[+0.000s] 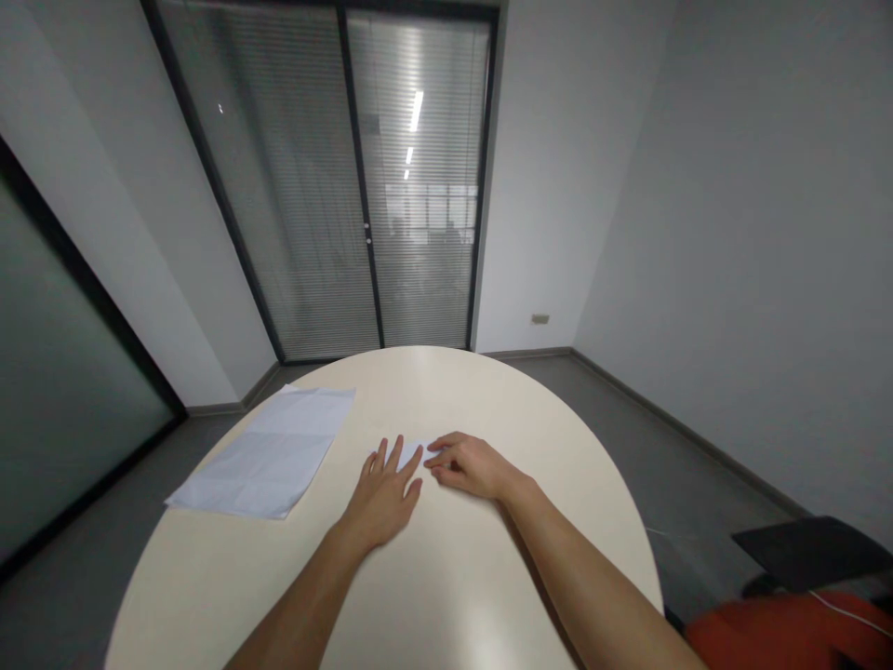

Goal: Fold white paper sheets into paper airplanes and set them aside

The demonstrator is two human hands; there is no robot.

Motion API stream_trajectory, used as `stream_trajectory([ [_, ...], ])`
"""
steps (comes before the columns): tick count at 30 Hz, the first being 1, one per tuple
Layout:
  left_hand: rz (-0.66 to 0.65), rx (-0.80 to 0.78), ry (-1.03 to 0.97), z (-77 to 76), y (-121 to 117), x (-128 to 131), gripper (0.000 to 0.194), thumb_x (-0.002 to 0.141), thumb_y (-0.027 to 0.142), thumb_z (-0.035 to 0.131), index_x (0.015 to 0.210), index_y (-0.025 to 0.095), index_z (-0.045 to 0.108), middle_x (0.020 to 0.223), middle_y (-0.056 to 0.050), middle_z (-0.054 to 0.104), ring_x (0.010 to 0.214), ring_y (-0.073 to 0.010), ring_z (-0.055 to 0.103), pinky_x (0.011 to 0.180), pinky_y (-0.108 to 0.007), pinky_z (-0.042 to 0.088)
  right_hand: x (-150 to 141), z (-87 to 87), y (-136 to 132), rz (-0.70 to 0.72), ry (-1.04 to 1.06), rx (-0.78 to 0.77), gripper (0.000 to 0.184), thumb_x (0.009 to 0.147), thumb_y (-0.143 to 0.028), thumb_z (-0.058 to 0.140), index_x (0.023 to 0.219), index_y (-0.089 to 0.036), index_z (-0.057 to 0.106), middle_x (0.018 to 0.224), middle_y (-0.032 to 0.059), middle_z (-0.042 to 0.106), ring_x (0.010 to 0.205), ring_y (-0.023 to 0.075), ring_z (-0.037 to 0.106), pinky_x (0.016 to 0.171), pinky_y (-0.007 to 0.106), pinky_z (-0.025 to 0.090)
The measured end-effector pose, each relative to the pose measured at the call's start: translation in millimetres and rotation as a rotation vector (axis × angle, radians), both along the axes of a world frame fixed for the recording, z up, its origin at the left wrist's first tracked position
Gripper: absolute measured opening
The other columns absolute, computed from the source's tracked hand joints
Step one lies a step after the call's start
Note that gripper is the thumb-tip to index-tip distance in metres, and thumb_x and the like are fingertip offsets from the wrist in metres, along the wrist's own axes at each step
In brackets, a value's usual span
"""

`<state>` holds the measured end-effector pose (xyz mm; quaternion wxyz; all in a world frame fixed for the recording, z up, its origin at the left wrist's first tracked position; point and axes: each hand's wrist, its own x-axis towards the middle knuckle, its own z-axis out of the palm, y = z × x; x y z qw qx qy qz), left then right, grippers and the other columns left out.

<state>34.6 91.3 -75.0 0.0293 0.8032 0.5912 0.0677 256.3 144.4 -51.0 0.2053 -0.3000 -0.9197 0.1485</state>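
A small white piece of paper (408,451) lies on the round cream table (446,391), mostly covered by my two hands. My left hand (385,489) rests flat on it with the fingers spread. At the paper's right end, my right hand (469,465) has its fingers bent and the thumb drawn in toward them, gripping the edge. How the paper is folded cannot be made out under the fingers.
A large creased white sheet (272,456) lies at the table's left edge. Beyond the table stands a glass door with blinds (425,205). A black chair part (813,549) and something red (781,633) are at lower right.
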Motion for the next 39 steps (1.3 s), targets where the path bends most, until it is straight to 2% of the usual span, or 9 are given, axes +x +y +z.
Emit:
stream_trajectory([
  [3, 0.001, 0.003, 0.017, 0.6, -0.4, 0.5, 0.057, 0.102, 0.041, 0.038, 0.159, 0.033, 0.030, 0.168, -0.009, 0.020, 0.154, -0.0380, 0.016, 0.121, -0.056, 0.024, -1.8, -0.5, 0.1, 0.007, -0.009, 0.017, 0.029, 0.093, -0.026, 0.061, 0.117, -0.024, 0.077, 0.129, 0.0101, 0.069, 0.118, 0.0234, 0.064, 0.102, 0.035, 0.049],
  [10, -0.017, -0.009, -0.001, 1.2, 0.1, -0.7, 0.056, 0.103, 0.046, 0.038, 0.158, 0.036, 0.030, 0.169, -0.008, 0.019, 0.155, -0.0386, 0.015, 0.120, -0.057, 0.024, -5.4, -0.5, -1.9, -0.045, 0.018, -0.004, 0.021, 0.090, -0.027, 0.064, 0.103, -0.023, 0.080, 0.127, 0.0106, 0.069, 0.121, 0.0256, 0.061, 0.100, 0.035, 0.049],
  [15, -0.010, 0.026, -0.013, -1.2, -0.3, 0.2, 0.054, 0.104, 0.046, 0.034, 0.157, 0.036, 0.033, 0.167, -0.008, 0.025, 0.154, -0.0376, 0.020, 0.119, -0.057, 0.026, -6.6, -5.8, -0.2, -0.150, 0.058, 0.056, 0.030, 0.094, -0.023, 0.057, 0.120, -0.019, 0.072, 0.122, 0.0105, 0.072, 0.116, 0.0238, 0.063, 0.104, 0.037, 0.046],
  [19, 0.013, 0.077, -0.036, -2.3, 0.7, 1.2, 0.053, 0.104, 0.043, 0.034, 0.156, 0.029, 0.038, 0.164, -0.010, 0.033, 0.152, -0.0349, 0.028, 0.119, -0.054, 0.028, -4.6, -7.8, 2.4, -0.222, 0.011, 0.089, 0.036, 0.094, -0.027, 0.059, 0.128, -0.017, 0.066, 0.122, 0.0125, 0.071, 0.115, 0.0259, 0.063, 0.105, 0.040, 0.044],
  [22, 0.053, 0.155, -0.072, -0.3, 3.6, 0.0, 0.051, 0.104, 0.038, 0.037, 0.151, 0.021, 0.046, 0.155, -0.012, 0.049, 0.143, -0.0311, 0.043, 0.116, -0.049, 0.033, -2.2, -10.2, 3.8, -0.256, 0.011, 0.077, 0.046, 0.094, -0.031, 0.059, 0.138, -0.014, 0.058, 0.128, 0.0152, 0.068, 0.120, 0.0282, 0.061, 0.108, 0.043, 0.042],
  [26, 0.100, 0.231, -0.122, 2.7, 8.1, -4.8, 0.043, 0.097, 0.027, 0.050, 0.139, 0.018, 0.057, 0.130, -0.013, 0.066, 0.121, -0.0270, 0.059, 0.107, -0.044, 0.040, -0.7, -12.6, 4.2, -0.261, 0.029, 0.055, 0.053, 0.096, -0.033, 0.056, 0.143, -0.010, 0.052, 0.130, 0.0180, 0.066, 0.121, 0.0288, 0.059, 0.109, 0.044, 0.042],
  [31, 0.064, 0.305, -0.196, 4.2, 10.0, -7.7, 0.041, 0.090, 0.024, 0.061, 0.131, 0.018, 0.061, 0.118, -0.011, 0.067, 0.111, -0.0273, 0.058, 0.102, -0.043, 0.042, 2.7, -11.4, 4.0, -0.271, 0.058, 0.035, 0.049, 0.092, -0.030, 0.059, 0.138, -0.012, 0.059, 0.131, 0.0168, 0.064, 0.123, 0.0274, 0.057, 0.109, 0.041, 0.043],
  [35, 0.038, 0.388, -0.229, 7.7, 10.4, -7.3, 0.043, 0.087, 0.015, 0.060, 0.129, 0.020, 0.061, 0.114, -0.008, 0.066, 0.107, -0.0268, 0.057, 0.101, -0.043, 0.043, 7.4, -10.0, 6.4, -0.324, 0.100, 0.022, 0.050, 0.088, -0.029, 0.063, 0.135, -0.013, 0.062, 0.137, 0.0166, 0.061, 0.128, 0.0278, 0.054, 0.111, 0.040, 0.041],
  [39, 0.032, 0.419, -0.260, 11.1, 11.5, -7.7, 0.034, 0.089, 0.012, 0.054, 0.120, 0.020, 0.065, 0.107, -0.007, 0.067, 0.101, -0.0256, 0.060, 0.097, -0.044, 0.047, 10.3, -6.0, 8.9, -0.385, 0.163, -0.045, 0.034, 0.088, -0.025, 0.063, 0.121, -0.019, 0.070, 0.118, 0.0101, 0.072, 0.109, 0.0249, 0.064, 0.098, 0.037, 0.047],
])
